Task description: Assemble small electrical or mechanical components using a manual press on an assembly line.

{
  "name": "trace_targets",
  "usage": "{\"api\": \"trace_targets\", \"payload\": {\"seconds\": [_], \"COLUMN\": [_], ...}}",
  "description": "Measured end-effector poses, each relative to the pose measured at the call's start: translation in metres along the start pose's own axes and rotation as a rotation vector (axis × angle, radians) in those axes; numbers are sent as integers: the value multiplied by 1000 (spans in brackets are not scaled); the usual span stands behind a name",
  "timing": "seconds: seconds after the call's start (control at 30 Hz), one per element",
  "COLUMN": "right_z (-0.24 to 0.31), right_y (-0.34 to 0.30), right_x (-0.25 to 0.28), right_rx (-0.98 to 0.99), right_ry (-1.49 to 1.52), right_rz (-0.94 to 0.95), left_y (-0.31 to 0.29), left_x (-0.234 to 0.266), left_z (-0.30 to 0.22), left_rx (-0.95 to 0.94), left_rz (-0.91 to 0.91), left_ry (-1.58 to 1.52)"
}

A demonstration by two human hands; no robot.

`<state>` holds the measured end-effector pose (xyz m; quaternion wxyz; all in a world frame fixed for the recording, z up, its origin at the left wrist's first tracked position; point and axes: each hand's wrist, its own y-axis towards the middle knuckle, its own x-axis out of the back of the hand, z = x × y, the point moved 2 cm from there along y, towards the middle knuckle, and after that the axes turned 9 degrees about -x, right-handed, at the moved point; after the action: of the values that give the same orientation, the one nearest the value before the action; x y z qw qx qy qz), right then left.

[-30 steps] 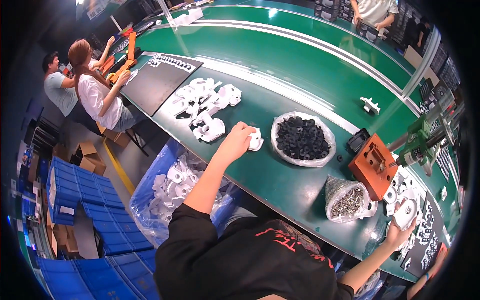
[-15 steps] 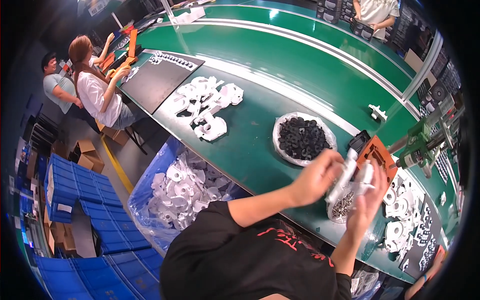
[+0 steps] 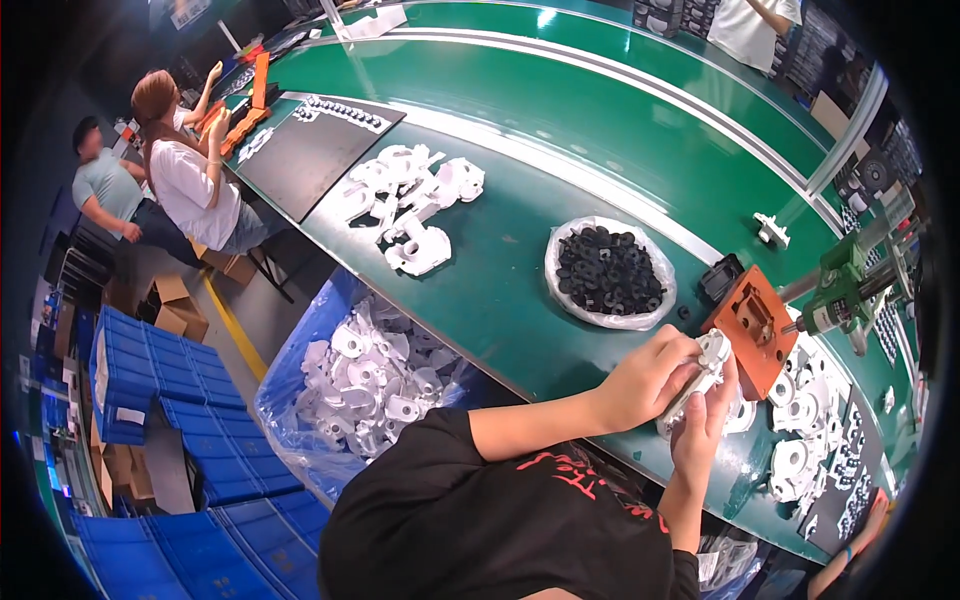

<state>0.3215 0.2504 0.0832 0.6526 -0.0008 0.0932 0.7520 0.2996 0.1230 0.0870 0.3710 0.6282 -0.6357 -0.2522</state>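
Over the near edge of the green workbench, my two hands meet around a white molded plastic part. My left hand closes on it from the left, fingers bent over its side. From below and the right, my right hand grips it, thumb against its face. My fingers cover much of the part, so whether it is one piece or two fitted together cannot be made out. Just beyond it stands an orange fixture beneath a green drill-like machine. A lined bowl of small black parts sits left of the fixture.
White plastic parts lie in a pile on the bench's left and another at right. A blue-lined bin of similar parts stands below the edge. Blue crates are stacked at lower left. Co-workers stand or sit around the line.
My hands, apart with a white piece in each, have come together around white plastic. The bowl of metal screws is now mostly hidden behind them. The co-worker at far left has shifted.
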Motion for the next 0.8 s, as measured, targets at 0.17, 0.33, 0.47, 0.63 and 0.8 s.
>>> {"api": "trace_targets", "payload": {"seconds": [0.17, 0.33, 0.47, 0.63, 0.8], "right_z": [4, 24, 28, 19, 22], "right_y": [-3, 11, 19, 4, -5], "right_x": [2, 7, 14, -2, 37], "right_rx": [17, 165, 175, 243, 193], "right_ry": [-38, -200, -441, -429, -531], "right_rz": [-48, -262, -205, -146, -300], "left_y": [-2, 0, -7, -8, 26], "left_x": [-4, -11, -20, -8, 6], "left_z": [2, -8, -15, -6, 10], "left_rx": [320, 516, 435, 484, 300], "left_rz": [37, -162, -2, -14, 66], "left_ry": [-349, -981, -716, -507, -174]}}
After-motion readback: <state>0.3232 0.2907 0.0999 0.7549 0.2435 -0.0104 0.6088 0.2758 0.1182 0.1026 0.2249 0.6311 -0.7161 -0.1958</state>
